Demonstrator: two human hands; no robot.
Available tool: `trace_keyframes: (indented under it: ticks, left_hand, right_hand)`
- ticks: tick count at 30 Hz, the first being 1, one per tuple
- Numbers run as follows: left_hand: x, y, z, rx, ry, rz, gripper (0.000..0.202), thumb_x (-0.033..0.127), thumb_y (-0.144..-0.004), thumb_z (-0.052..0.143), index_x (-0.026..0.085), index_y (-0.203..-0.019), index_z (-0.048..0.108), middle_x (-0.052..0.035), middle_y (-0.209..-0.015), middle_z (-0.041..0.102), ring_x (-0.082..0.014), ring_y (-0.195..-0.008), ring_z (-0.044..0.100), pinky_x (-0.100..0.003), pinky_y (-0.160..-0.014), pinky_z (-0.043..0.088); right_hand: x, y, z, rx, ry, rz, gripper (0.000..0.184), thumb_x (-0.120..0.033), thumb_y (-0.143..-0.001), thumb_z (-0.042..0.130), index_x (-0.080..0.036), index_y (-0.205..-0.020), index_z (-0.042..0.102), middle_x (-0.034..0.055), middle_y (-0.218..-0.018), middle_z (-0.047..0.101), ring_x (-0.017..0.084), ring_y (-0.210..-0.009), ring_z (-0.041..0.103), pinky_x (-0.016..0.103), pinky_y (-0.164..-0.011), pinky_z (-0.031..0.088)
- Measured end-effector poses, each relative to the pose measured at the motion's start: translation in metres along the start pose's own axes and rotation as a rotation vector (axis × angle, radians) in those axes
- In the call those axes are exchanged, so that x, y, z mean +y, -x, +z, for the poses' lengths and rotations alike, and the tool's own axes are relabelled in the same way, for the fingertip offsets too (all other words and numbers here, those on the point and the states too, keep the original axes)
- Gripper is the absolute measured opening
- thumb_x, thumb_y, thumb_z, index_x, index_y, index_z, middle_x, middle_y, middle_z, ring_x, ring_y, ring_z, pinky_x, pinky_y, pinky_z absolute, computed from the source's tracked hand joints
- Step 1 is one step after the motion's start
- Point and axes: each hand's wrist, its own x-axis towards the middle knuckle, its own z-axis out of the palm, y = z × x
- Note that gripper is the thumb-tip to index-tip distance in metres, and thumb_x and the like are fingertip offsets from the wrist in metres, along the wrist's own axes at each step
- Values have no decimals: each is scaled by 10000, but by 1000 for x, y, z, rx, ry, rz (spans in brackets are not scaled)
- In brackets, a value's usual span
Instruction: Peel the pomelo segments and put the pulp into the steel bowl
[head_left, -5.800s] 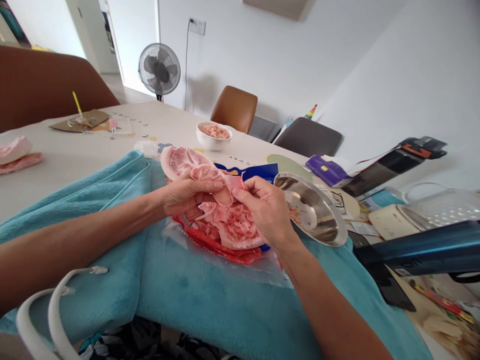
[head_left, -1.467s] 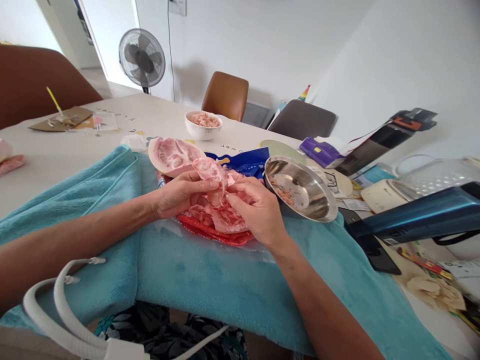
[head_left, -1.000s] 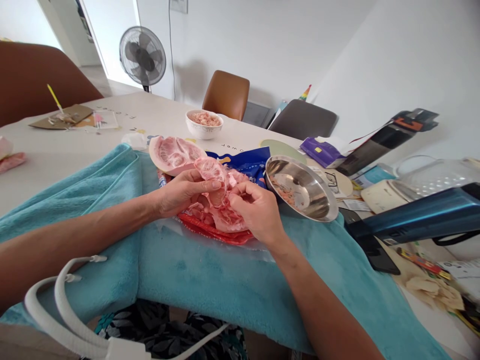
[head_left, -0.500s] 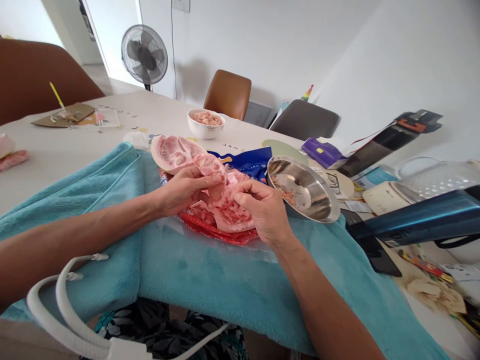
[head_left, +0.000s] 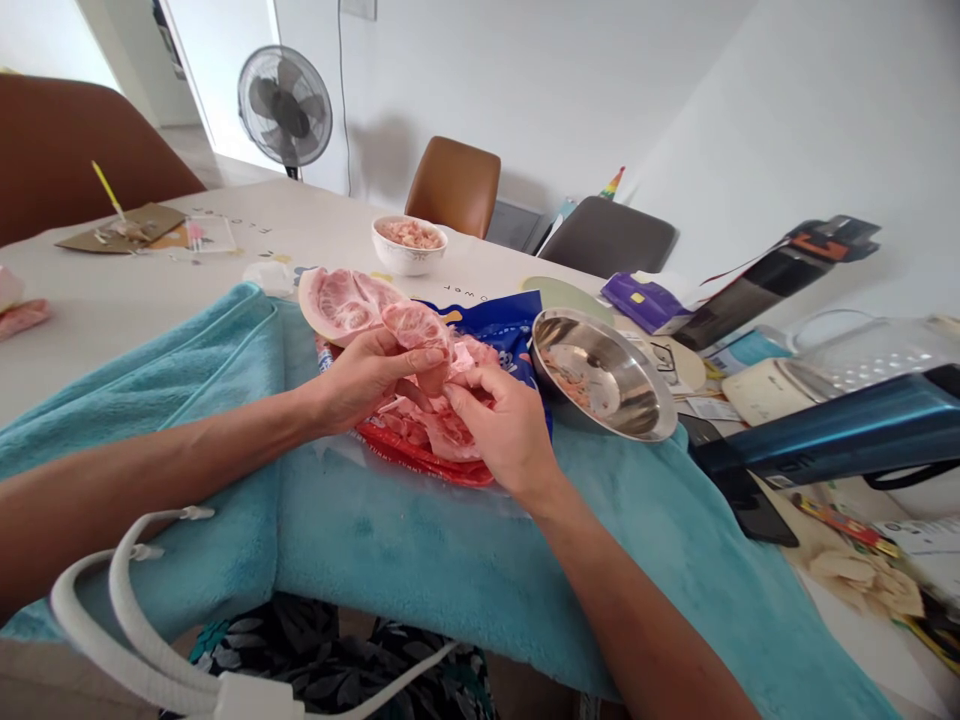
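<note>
Both hands pinch closed on one pink fruit segment [head_left: 420, 328], left hand [head_left: 364, 380] seemingly steadying it, right hand [head_left: 510, 425] nipping its edge. Over the table [head_left: 337, 215], I'd guess, the teal towel [head_left: 420, 555] takes drips; the bag [head_left: 517, 308] below the segment catches mess; the steel bowl [head_left: 641, 385] sits handy.

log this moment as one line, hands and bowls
left hand: holds pink fruit segment; right hand: at its edge; metal bowl: scraps inside; white bowl: pink pulp inside

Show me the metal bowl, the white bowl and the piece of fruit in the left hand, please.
Metal bowl [head_left: 632, 372], head view: bare inner wall.
White bowl [head_left: 412, 264], head view: outer wall.
Piece of fruit [head_left: 418, 327], head view: upper part.
</note>
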Motion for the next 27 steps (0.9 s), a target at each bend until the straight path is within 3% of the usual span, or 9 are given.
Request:
trace_keyframes:
  ticks: [4,10,13,18,21,27]
  left_hand:
    - [1,1,0,1,3,-15,202,290,-788,779,107,-750,701,-34,-665,692,-125,-617,658,-198,-545,577]
    - [3,-1,-2,-43,38,-65,211,276,-780,784,92,-724,699,-37,-639,686,-120,-577,649,-194,-510,579]
    - [5,-3,-5,-69,83,-114,182,249,-765,794,90,-753,706,-42,-636,693,-124,-555,652,-195,-492,580]
    - [8,-1,-6,-89,118,-215,152,226,-771,775,114,-846,706,-41,-678,718,-149,-518,663,-239,-460,588]
    - [8,-1,-6,-98,112,-201,140,234,-799,745,118,-859,694,-41,-686,711,-149,-531,663,-248,-472,592]
    - [9,2,-2,-145,52,-193,110,176,-799,695,118,-741,624,-27,-635,653,-122,-516,628,-183,-419,520]
  right_hand:
    - [1,0,1,-9,109,-93,137,-199,-850,547,-202,-719,586,16,-739,683,151,-676,600,293,-653,439]
    - [10,-3,8,63,367,-421,152,-150,-850,464,-228,-721,488,21,-686,581,161,-655,538,294,-630,448]
    - [15,-6,6,91,446,-508,187,-142,-860,437,-240,-703,456,32,-660,541,185,-653,523,325,-644,468]
    - [15,-8,-5,166,379,-454,148,-147,-856,474,-241,-743,460,19,-713,581,164,-667,559,290,-621,455]
    - [12,-6,-9,208,323,-377,130,-194,-904,486,-235,-786,520,16,-776,650,155,-704,607,277,-624,457]
    - [17,-6,-12,194,218,-302,224,-209,-970,440,-234,-1026,655,56,-1033,742,189,-915,694,329,-797,531]
